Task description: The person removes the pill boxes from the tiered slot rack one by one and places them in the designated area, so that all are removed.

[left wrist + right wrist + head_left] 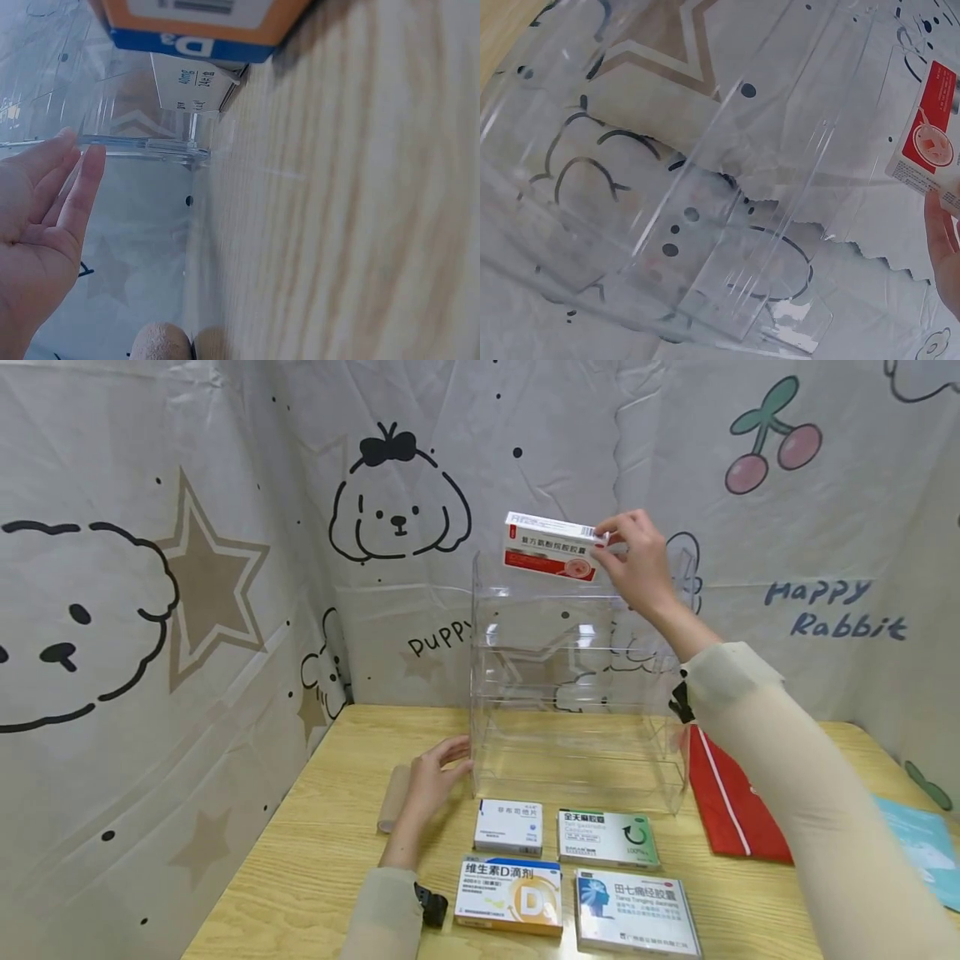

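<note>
Above the top of a clear acrylic tiered rack [577, 697], my right hand [637, 560] pinches one end of a red and white medicine box [553, 547]. In the right wrist view that box [932, 127] shows at the right edge, with only part of the hand [945, 244] visible. My left hand [435, 777] touches the lower left side of the rack. Seen from the left wrist, that hand [45, 217] has its fingers fairly straight, their tips against the clear panel's edge [142, 144].
In front of the rack lie a white box [508, 827], a green and white box [606, 838], a vitamin D box [510, 895] and a blue and white box [636, 912]. A cardboard-coloured roll [393, 800] lies left; a red pouch [731, 802] and light-blue packet [918, 843] lie right.
</note>
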### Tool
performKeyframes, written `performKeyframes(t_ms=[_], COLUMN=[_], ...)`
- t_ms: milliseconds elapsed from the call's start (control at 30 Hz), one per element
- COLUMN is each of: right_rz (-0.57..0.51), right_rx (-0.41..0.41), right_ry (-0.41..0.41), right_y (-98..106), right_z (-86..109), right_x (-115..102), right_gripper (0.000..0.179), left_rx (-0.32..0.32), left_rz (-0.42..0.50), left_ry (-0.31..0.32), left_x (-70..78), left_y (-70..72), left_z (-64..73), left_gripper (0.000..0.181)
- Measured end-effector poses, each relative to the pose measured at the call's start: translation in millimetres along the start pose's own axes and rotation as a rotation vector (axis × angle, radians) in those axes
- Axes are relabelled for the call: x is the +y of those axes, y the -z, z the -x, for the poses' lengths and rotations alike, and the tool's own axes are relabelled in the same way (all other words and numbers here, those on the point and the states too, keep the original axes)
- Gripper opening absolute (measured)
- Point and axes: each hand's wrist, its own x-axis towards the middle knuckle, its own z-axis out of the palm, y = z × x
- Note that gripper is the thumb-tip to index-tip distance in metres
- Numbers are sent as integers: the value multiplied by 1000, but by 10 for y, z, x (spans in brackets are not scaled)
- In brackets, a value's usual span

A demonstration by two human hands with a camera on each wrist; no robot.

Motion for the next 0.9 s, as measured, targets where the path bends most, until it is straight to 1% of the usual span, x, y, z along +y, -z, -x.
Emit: performKeyframes(t_ms=[100,233,567,800,900], right_rz=[15,42,-40,-65,-66], right_rx=[-12,-45,-101,-115,-131], right_ry=[27,60,160,219,226], right_y=[73,155,291,356,387], right_z=[113,298,828,1191,1338], right_x=[16,25,34,-5,-28], right_gripper=[20,22,23,27,29], left_rx=[5,11,14,25,27], left_rz=[13,4,-5,-30,-44], left_ry=[-2,-1,-6,-7,-8], left_x=[3,15,29,6,9], left_y=[-8,-15,-27,-47,-47], left_z=[4,13,21,22,21], left_gripper=[38,38,38,37,37])
